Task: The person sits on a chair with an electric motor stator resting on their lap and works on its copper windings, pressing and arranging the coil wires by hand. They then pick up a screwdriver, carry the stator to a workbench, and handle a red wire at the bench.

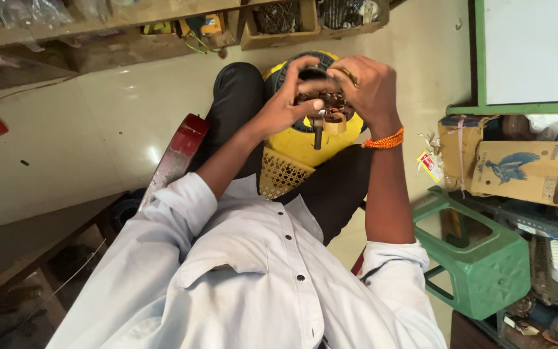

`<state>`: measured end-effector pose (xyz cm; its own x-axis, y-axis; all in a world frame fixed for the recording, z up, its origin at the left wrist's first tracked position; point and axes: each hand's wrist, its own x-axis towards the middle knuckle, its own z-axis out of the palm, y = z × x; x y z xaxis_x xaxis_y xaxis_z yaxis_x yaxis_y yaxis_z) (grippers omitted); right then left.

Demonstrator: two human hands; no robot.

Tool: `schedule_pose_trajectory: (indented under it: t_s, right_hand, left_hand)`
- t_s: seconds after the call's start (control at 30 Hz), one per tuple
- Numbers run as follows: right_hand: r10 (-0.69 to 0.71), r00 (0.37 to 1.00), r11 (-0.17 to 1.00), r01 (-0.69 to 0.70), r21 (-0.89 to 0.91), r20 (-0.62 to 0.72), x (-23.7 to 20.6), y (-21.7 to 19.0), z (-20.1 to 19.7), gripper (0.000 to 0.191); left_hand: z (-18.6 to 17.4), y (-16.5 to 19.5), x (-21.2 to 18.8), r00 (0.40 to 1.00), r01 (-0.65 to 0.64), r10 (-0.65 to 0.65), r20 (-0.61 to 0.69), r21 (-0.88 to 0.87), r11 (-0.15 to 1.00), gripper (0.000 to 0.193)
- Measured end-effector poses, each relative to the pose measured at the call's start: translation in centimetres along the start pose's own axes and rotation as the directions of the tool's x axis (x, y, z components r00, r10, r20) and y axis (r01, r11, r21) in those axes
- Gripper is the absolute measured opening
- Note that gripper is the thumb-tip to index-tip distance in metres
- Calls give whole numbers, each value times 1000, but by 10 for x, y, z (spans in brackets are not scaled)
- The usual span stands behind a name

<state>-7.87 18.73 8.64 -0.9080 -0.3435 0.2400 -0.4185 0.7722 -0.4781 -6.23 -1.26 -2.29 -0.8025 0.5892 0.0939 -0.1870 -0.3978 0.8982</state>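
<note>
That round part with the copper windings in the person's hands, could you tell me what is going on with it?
A seated person holds a motor armature with copper windings and a dark shaft up in both hands. The left hand grips its near side, the right hand covers the top. Below it, a yellow appliance rests between the knees.

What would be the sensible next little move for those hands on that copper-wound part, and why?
Probably a small turn of the wound part to bring another side up. Both the left hand and right hand grip it, raised over the yellow casing, with its shaft pointing down, and the fingers hide much of the windings.
</note>
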Motion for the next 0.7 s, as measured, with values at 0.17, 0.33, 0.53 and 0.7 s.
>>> schedule_pose_trajectory:
  t_s: [0.17, 0.33, 0.53, 0.7]
  right_hand:
    - [8, 998, 993, -15, -115, -62, -21, -50, -28, 8]
    - [322, 930, 947, -321, 34, -177, -70, -109, -21, 8]
    - [646, 697, 761, -618, 197, -311, -99, -124, 21, 13]
    - [721, 622, 689, -593, 416, -306, -124, -112, 53, 14]
  left_hand:
    - [-2, 11, 2, 998, -50, 49, 32, 48, 998, 68]
    - [-13, 23, 8, 919, -389, 339, 202, 613, 688, 69]
    - [-15, 34, 11, 934, -355, 276, 228, 694, 627, 63]
    - [-12, 39, 11, 952, -300, 244, 183, 712, 634, 49]
